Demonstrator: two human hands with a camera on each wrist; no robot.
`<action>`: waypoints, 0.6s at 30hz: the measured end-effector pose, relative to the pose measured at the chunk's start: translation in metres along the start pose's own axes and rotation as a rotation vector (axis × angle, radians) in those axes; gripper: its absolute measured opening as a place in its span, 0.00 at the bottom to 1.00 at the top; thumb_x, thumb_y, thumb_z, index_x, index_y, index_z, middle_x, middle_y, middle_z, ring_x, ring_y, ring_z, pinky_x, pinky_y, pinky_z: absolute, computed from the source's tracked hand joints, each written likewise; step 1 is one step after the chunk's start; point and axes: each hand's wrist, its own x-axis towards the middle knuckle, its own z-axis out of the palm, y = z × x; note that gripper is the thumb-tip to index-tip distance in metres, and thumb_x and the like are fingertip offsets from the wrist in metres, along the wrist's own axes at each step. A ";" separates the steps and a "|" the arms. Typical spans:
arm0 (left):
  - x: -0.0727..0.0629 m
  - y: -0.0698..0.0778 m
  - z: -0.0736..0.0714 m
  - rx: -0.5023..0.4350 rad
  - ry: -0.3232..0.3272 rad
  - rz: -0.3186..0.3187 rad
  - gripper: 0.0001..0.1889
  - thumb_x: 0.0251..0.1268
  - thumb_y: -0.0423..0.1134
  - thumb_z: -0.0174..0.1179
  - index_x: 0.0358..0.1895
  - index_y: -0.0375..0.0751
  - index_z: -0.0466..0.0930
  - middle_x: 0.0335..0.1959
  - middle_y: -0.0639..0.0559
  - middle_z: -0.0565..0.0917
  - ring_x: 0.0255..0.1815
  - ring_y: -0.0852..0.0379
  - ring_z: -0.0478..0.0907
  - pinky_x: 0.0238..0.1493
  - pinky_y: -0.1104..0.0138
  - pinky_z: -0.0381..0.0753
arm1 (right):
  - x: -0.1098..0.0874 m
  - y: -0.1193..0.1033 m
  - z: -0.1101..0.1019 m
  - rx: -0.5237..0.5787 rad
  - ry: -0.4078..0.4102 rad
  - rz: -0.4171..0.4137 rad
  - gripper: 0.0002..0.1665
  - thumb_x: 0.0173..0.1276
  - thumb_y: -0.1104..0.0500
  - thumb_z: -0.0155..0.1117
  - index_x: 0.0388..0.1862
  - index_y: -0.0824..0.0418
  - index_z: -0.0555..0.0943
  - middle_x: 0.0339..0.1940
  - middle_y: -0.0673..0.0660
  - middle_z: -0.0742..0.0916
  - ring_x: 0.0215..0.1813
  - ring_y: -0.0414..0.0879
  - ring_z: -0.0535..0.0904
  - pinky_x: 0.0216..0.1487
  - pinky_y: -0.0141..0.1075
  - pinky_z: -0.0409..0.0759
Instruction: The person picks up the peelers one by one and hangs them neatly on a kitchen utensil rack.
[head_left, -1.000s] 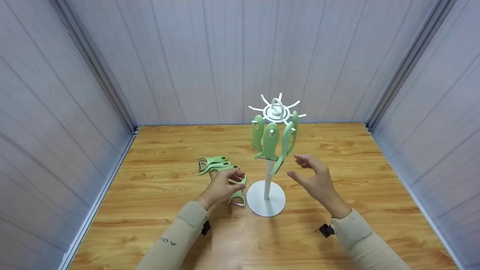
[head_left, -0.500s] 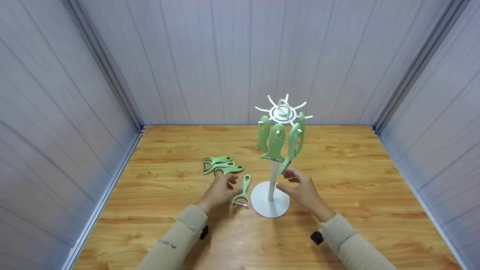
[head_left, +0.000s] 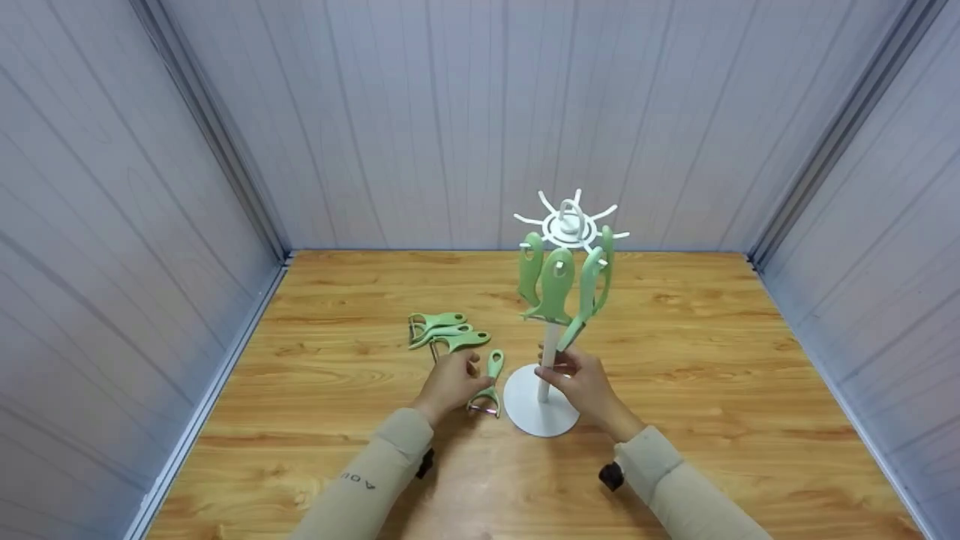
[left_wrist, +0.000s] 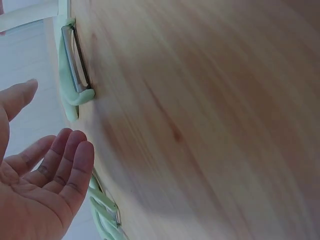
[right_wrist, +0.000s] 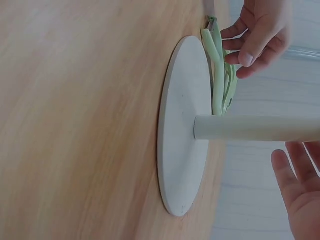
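Note:
A white hook stand (head_left: 550,337) has a round base (head_left: 529,416) and a ring of hooks on top; several green peelers (head_left: 556,289) hang from its near and right hooks. My right hand (head_left: 589,386) holds the pole, thumb in front and fingers reaching behind. In the right wrist view, part of that hand (right_wrist: 307,200) shows beside the pole, its thumb hidden. Left of the base lies a single light-green peeler (head_left: 495,364), blade toward me. My left hand (head_left: 450,382) hovers beside it with loosely bent fingers, its thumb overlapping the handle in the head view.
Several more green peelers (head_left: 442,321) lie in an overlapping pile beyond my left hand. The wooden table (head_left: 337,450) is enclosed by pale panel walls (head_left: 465,127) at the back and sides. Several hooks at the stand's back (head_left: 578,196) carry no peeler.
My right hand has moved left, from beside the stand onto its pole. My left hand has stayed close to the single peeler, shifting slightly. The head view has turned a little left.

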 end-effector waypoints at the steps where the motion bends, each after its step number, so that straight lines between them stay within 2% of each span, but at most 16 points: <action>1: 0.002 0.001 0.001 0.005 0.003 -0.008 0.27 0.69 0.41 0.76 0.62 0.24 0.81 0.39 0.46 0.87 0.38 0.55 0.81 0.46 0.55 0.86 | 0.001 0.000 0.001 0.010 -0.003 -0.012 0.20 0.73 0.66 0.74 0.60 0.73 0.83 0.50 0.67 0.92 0.51 0.46 0.91 0.56 0.33 0.90; 4: 0.005 0.004 0.005 0.014 -0.001 -0.033 0.28 0.68 0.42 0.76 0.62 0.26 0.81 0.35 0.49 0.85 0.33 0.58 0.78 0.40 0.60 0.83 | 0.002 0.001 0.002 0.027 -0.013 -0.053 0.19 0.75 0.67 0.72 0.61 0.74 0.83 0.49 0.69 0.92 0.50 0.42 0.91 0.52 0.28 0.89; 7: 0.007 0.007 0.008 0.001 -0.009 -0.059 0.27 0.69 0.42 0.76 0.62 0.27 0.80 0.34 0.50 0.84 0.31 0.58 0.78 0.37 0.63 0.81 | 0.002 0.004 0.003 0.015 -0.008 -0.077 0.16 0.75 0.68 0.71 0.59 0.74 0.84 0.47 0.69 0.92 0.49 0.39 0.90 0.51 0.28 0.89; 13: 0.009 0.013 0.013 -0.002 -0.017 -0.099 0.28 0.66 0.40 0.78 0.62 0.27 0.80 0.33 0.49 0.85 0.31 0.57 0.79 0.42 0.59 0.86 | -0.001 0.006 0.006 -0.002 0.022 -0.070 0.11 0.76 0.68 0.70 0.54 0.72 0.86 0.45 0.71 0.92 0.48 0.39 0.91 0.49 0.32 0.91; 15: 0.010 0.014 0.014 0.022 -0.015 -0.099 0.26 0.65 0.40 0.79 0.59 0.27 0.82 0.32 0.51 0.84 0.31 0.58 0.78 0.42 0.59 0.85 | -0.002 0.005 0.007 -0.005 0.032 -0.060 0.11 0.77 0.67 0.70 0.54 0.71 0.87 0.45 0.70 0.92 0.48 0.40 0.91 0.49 0.33 0.91; 18: 0.012 0.016 0.016 0.057 -0.016 -0.101 0.18 0.63 0.38 0.80 0.48 0.31 0.84 0.27 0.54 0.79 0.27 0.59 0.76 0.35 0.62 0.80 | -0.002 0.004 0.007 -0.003 0.038 -0.043 0.10 0.76 0.67 0.70 0.53 0.71 0.87 0.45 0.68 0.93 0.48 0.41 0.91 0.49 0.33 0.91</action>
